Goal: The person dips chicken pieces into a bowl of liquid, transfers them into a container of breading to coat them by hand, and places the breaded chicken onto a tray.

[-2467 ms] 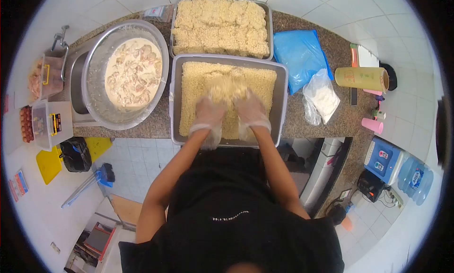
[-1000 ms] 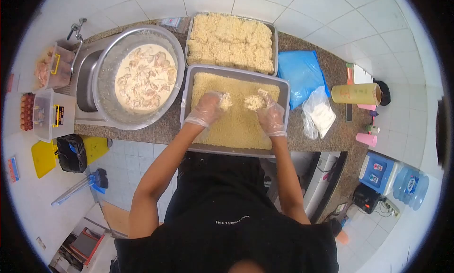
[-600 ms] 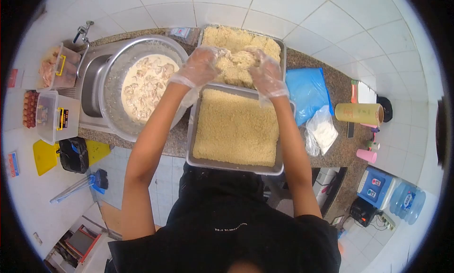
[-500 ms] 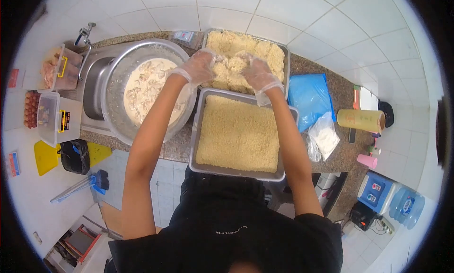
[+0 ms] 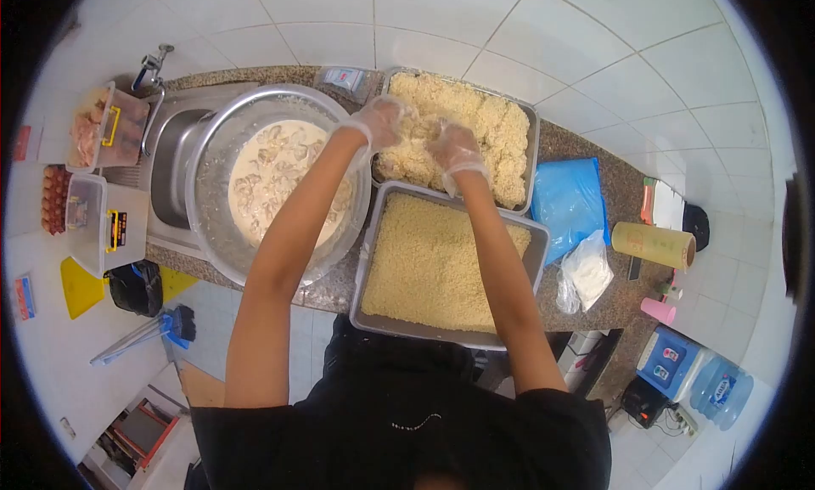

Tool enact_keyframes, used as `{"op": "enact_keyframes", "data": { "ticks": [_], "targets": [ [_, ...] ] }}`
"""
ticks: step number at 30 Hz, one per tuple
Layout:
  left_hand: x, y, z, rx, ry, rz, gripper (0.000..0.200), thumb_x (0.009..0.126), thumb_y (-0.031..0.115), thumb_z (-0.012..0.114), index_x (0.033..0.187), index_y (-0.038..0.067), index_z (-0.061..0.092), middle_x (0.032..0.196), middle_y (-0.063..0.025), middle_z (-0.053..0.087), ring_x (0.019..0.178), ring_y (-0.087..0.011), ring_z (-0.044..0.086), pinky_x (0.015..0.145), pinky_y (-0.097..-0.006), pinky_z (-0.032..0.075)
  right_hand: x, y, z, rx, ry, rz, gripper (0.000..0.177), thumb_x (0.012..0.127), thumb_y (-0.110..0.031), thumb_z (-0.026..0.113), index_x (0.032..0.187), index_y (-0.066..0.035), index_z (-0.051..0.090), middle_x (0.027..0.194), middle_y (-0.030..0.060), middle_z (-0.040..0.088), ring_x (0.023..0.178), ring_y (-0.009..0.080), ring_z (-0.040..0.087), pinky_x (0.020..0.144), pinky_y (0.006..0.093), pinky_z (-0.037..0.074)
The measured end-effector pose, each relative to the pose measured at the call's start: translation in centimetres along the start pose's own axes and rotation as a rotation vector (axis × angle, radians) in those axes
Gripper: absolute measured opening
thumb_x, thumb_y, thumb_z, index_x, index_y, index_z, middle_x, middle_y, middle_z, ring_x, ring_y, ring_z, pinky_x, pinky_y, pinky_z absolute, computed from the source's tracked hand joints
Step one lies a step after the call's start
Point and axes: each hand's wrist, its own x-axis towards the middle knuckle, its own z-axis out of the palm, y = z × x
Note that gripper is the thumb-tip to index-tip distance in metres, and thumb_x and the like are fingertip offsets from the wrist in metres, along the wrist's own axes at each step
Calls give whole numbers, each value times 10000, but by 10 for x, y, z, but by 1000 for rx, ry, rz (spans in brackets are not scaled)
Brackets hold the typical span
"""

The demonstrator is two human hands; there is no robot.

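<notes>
I judge the step in hand as setting coated pieces (image 5: 501,142) down in the far tray (image 5: 535,146); lower each piece level with its neighbours before easing the grip; keep finger pressure light, since the crumb layer probably sheds when squeezed; keep the rows tight without stacking; lift away straight up, so that the gloves do not drag the coating; my gloved left hand (image 5: 384,122) and gloved right hand (image 5: 458,148) face each other over the near-left part of that tray, fingers curled inward among the pieces; I cannot tell whether either hand grips one; the front tray (image 5: 407,327) of loose crumbs (image 5: 424,261) lies nearer my body, under my right forearm; one second earlier, both hands are over the front tray, each with a coated piece at the fingers; now both are at the far tray
</notes>
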Motion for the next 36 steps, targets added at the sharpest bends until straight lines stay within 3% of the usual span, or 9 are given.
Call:
{"op": "enact_keyframes", "data": {
  "ticks": [8,12,18,21,23,25,32,34,36],
  "targets": [
    [13,-8,37,-6,141,-195,148,790,38,560,879,-37,652,888,-244,648,861,-349,652,791,-389,533,10,30,39,-184,214,-169,262,807,-229,639,949,-12,676,865,175,671,748,284,642,707,360,544],
    [-33,38,10,-340,163,-219,136,807,75,565,869,1,661,857,-207,652,811,-348,643,759,-413,520,-89,-2,9,274,293,-79,285,868,-250,528,973,-24,667,854,232,648,823,367,633,767,445,508],
    [-164,127,68,-584,242,152,187,828,183,582,937,55,666,890,-184,654,806,-337,629,727,-425,495,-176,101,173,-106,284,-281,269,835,-300,599,980,-93,688,928,215,651,861,389,625,782,441,498],
    [-208,143,113,-690,111,-13,203,823,190,584,941,47,666,903,-178,658,822,-343,629,737,-420,496,-187,113,160,29,-70,-157,322,806,-353,646,995,-95,686,940,209,655,867,378,632,766,423,503],
    [-222,145,122,-660,3,-98,207,819,191,587,938,41,667,911,-174,662,834,-344,631,748,-415,498,-182,124,155,145,53,-276,377,791,-405,669,971,-74,686,906,197,662,846,367,637,748,407,506],
    [-232,150,117,-714,67,-94,226,851,216,538,898,18,639,868,-222,626,824,-393,600,737,-471,466,-176,128,145,-63,-176,53,340,826,-392,650,961,-84,698,892,148,684,820,320,655,737,384,509],
    [-247,146,113,-831,240,-159,246,865,242,533,883,23,645,860,-215,626,826,-391,596,742,-464,466,-140,58,25,354,-98,-256,210,870,-231,610,1036,-124,681,1001,124,682,901,246,661,793,341,506],
    [-249,144,111,-727,199,-178,255,861,250,542,896,24,658,881,-212,635,831,-386,602,750,-458,473,-101,31,4,-313,50,-531,238,863,-164,576,1077,-126,672,1061,135,669,989,264,636,855,336,489],
    [-247,144,107,-721,151,-195,244,844,240,582,936,29,664,912,-189,647,843,-366,612,772,-436,481,-66,-14,-1,-122,28,-392,317,848,-143,545,1153,-97,619,1103,198,631,1038,318,603,893,357,472]
  ]
}}
